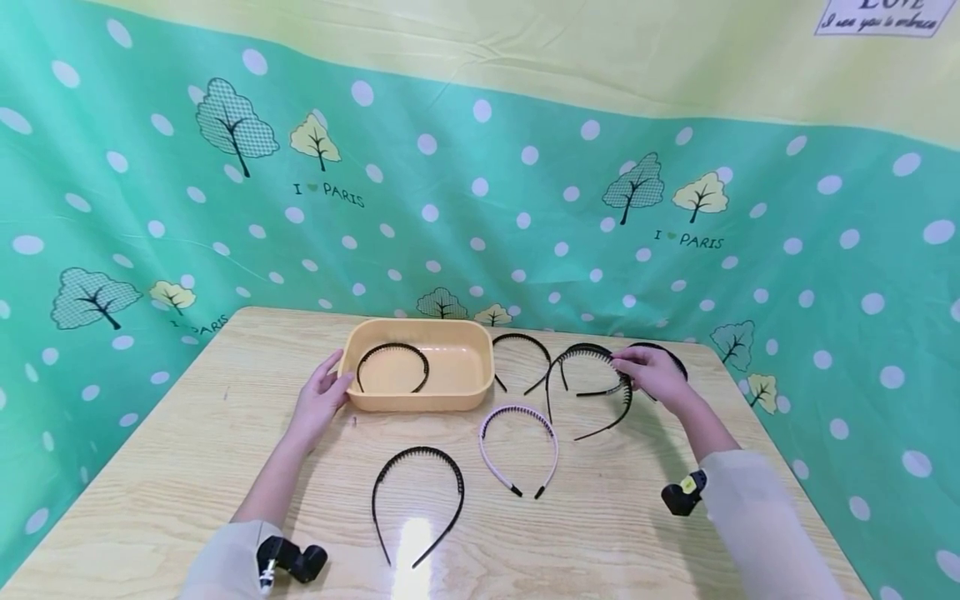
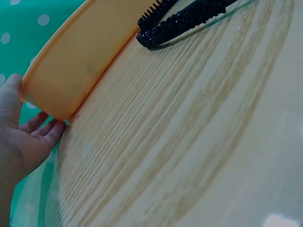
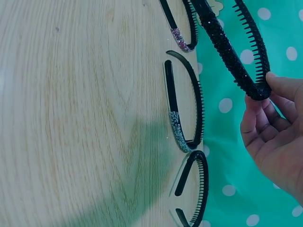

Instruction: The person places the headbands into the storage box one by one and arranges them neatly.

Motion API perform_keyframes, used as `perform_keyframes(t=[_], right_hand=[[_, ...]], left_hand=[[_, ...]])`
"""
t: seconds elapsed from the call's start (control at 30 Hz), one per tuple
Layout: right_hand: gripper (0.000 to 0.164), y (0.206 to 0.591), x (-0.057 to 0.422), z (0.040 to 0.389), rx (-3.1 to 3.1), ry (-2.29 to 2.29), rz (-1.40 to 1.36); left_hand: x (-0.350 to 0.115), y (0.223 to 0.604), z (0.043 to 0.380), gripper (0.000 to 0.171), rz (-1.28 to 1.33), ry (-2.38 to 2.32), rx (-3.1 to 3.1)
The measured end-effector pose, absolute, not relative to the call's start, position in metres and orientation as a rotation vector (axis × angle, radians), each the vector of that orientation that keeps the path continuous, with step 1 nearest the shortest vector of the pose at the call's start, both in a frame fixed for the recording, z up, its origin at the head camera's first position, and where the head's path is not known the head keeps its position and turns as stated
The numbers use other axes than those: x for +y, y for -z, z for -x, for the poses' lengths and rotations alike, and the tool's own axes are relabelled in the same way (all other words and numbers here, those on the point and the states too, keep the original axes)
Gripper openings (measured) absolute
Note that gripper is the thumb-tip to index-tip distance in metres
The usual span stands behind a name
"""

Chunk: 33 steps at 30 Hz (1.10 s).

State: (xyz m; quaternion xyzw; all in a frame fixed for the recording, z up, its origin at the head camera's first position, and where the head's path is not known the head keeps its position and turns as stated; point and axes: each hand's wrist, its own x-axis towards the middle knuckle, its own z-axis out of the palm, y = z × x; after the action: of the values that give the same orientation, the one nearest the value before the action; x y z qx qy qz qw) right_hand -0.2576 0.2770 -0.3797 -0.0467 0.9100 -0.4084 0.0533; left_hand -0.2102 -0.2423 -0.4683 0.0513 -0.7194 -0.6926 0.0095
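Note:
My left hand (image 1: 318, 400) holds the left end of a tan plastic box (image 1: 420, 402); in the left wrist view its thumb is at the rim and the fingers (image 2: 54, 132) are by the bottom edge. A black toothed headband (image 1: 393, 345) lies inside the box. To the right, my right hand (image 1: 654, 373) pinches another black headband (image 3: 227, 52) by its curved side, between thumb and fingertips. This one has dark sparkling trim and is raised over the table, overlapping a black headband (image 1: 600, 392) behind it in the head view.
On the wooden table (image 1: 225, 442) lie a lavender headband (image 1: 518, 408), a black headband (image 1: 417, 450) at the front, one (image 1: 525, 337) right of the box and one (image 1: 663, 347) at the far right. A dotted green curtain (image 1: 480, 217) hangs behind the table.

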Motion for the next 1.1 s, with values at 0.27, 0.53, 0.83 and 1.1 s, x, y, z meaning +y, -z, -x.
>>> perform_keyframes(t=[0.27,0.53,0.83,1.1], right_hand=[[0.043,0.378,0.269,0.258,2.758,1.236,0.132],[0.044,0.375,0.263,0.256,2.749,1.242,0.146],[0.041,0.374,0.255,0.263,2.721,1.297,0.14],[0.041,0.376,0.246,0.268,2.7,1.319,0.141]], left_hand=[[-0.243,0.469,0.211,0.061,-0.164,2.161,-2.242],[-0.243,0.471,0.212,0.062,-0.144,2.185,-2.227],[-0.243,0.468,0.21,0.064,-0.146,2.159,-2.246],[-0.243,0.469,0.211,0.065,-0.145,2.166,-2.239]])
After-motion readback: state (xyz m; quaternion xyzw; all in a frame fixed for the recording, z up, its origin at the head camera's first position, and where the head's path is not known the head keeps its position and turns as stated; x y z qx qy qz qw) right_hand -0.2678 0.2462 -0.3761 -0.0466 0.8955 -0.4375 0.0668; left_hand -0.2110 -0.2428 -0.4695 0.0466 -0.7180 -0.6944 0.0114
